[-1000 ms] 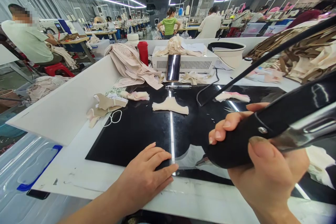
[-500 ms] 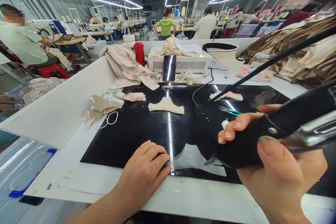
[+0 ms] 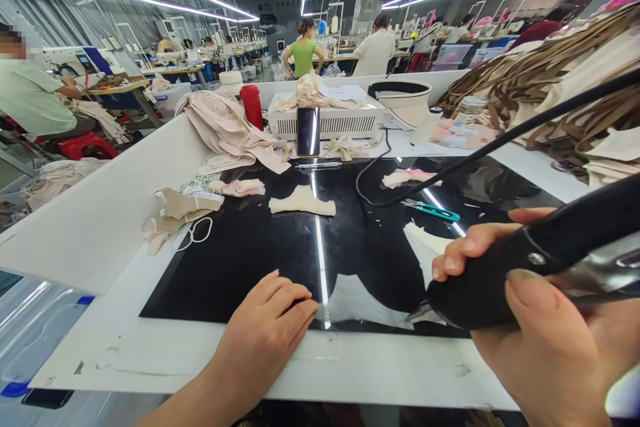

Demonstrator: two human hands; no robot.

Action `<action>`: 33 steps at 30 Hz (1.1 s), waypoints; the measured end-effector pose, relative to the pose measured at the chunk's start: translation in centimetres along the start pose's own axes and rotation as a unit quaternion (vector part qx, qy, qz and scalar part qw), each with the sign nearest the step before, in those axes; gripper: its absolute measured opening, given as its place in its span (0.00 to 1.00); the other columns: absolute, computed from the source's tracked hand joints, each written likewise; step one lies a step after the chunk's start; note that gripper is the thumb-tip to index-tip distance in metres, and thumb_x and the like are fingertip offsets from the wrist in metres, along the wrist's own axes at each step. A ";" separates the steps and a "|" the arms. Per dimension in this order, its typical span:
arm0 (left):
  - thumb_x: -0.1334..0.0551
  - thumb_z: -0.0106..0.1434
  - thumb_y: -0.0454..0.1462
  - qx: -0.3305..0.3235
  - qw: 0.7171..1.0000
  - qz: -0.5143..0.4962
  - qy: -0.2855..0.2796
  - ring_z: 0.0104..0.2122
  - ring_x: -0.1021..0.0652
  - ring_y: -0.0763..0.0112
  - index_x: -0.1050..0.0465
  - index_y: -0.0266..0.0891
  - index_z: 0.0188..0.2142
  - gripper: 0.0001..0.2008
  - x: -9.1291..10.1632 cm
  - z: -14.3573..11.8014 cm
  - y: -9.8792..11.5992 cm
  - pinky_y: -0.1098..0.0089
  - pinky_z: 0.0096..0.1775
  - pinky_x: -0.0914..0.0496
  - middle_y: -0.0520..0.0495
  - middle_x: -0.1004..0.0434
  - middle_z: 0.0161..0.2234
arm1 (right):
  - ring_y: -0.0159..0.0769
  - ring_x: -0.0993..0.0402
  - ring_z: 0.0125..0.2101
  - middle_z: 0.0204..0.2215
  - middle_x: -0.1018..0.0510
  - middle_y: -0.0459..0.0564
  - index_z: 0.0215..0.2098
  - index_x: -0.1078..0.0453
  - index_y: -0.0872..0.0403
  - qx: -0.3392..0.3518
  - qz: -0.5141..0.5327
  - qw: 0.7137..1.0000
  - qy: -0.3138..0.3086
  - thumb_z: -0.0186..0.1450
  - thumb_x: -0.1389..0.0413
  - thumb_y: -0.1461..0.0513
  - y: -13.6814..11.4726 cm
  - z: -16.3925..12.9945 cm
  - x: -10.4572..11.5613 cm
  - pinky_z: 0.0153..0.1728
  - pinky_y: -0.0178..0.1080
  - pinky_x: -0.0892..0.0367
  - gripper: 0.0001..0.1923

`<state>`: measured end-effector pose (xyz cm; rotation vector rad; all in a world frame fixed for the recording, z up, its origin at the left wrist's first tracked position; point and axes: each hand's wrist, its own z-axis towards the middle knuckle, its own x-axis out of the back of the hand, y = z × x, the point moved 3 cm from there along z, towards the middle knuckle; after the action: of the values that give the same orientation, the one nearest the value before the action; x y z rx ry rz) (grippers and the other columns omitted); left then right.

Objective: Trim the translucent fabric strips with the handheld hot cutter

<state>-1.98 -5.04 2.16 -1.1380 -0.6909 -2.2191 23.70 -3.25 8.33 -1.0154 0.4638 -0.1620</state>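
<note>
My left hand (image 3: pixel 273 327) rests on the near edge of a glossy black mat (image 3: pixel 225 280). Its bent fingers pinch or press the left end of a thin, translucent white cut piece (image 3: pixel 363 303). In my right hand (image 3: pixel 540 320) is a black corded hand tool (image 3: pixel 480 287), fingers and thumb wrapped round its thick body. The tool's pointed metal tip (image 3: pixel 423 313) is at the right end of the white piece. Behind that hand lies a cream fabric piece (image 3: pixel 425 243), partly hidden, and teal thread snips (image 3: pixel 433 209).
A shaped cream piece (image 3: pixel 303 201) lies mid-mat, with a pen (image 3: pixel 319 165) and phone (image 3: pixel 308 132) behind. The tool's black cord (image 3: pixel 465 137) crosses the right side. Fabric bundles (image 3: pixel 183 207) lie left, beside a white side panel (image 3: pixel 100 213). Co-workers sit and stand farther off.
My right hand and the tool have moved right along the white piece, to its right end. The snips and the cream piece behind are more exposed. My left hand stays at the left end.
</note>
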 end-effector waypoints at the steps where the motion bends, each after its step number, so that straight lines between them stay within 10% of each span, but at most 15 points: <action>1: 0.42 0.79 0.31 -0.003 1.000 0.005 0.001 0.44 0.16 0.67 0.21 0.41 0.49 0.10 0.0 0.0 0.0 0.51 0.62 0.23 0.50 0.16 0.44 | 0.44 0.26 0.26 0.30 0.23 0.44 0.45 0.21 0.42 -0.005 -0.002 1.000 0.000 0.55 0.22 0.51 0.0 0.0 0.1 0.28 0.50 0.29 0.23; 18: 0.43 0.80 0.33 0.006 0.999 -0.038 -0.023 0.48 0.17 0.65 0.23 0.39 0.55 0.11 0.8 0.3 -1.3 0.53 0.63 0.25 0.46 0.16 0.49 | 0.43 0.26 0.23 0.28 0.21 0.45 0.43 0.20 0.45 0.004 0.027 1.000 0.005 0.53 0.22 0.52 -0.1 0.7 -0.9 0.24 0.49 0.28 0.23; 33: 0.40 0.78 0.33 -0.112 0.991 -0.028 -0.071 0.45 0.19 0.65 0.22 0.37 0.50 0.07 -3.2 4.9 -0.2 0.58 0.57 0.22 0.45 0.16 0.47 | 0.39 0.23 0.26 0.32 0.20 0.43 0.49 0.24 0.46 0.014 0.020 1.000 -0.010 0.60 0.25 0.52 0.9 0.0 0.1 0.27 0.43 0.23 0.23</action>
<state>2.17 -0.97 1.92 -1.4133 -0.5470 -2.3251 23.67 -2.79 7.50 -0.9784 0.4624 -0.1224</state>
